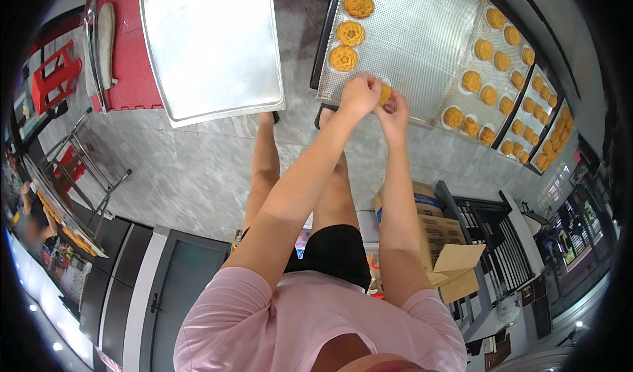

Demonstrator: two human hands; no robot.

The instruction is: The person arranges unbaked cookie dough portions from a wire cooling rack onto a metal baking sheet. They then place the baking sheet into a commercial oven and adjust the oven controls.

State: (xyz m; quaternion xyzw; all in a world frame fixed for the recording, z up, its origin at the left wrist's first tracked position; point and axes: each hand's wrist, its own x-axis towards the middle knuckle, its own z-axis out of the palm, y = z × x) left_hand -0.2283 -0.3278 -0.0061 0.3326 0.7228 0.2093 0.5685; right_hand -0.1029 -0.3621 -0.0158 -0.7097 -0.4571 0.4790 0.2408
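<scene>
Between my left hand (362, 96) and my right hand (395, 117) is a golden-brown mooncake (384, 95), with the fingers of both hands on it. My fingers hide part of it, and a bit of white liner shows behind it. The hands are over the near edge of a perforated metal tray (410, 40). Along the tray's left side runs a row of flower-shaped mooncakes with patterned tops, the nearest being a mooncake (343, 58) on a white paper liner just beyond my left hand.
More trays of mooncakes (488, 95) extend to the right. At left, a bare metal tray (212, 45) rests beside red mats (131, 50). A red stool (57, 77) and metal frame (94, 174) stand farther left. Cardboard boxes (440, 233) are at my right. Another person (37, 228) is at far left.
</scene>
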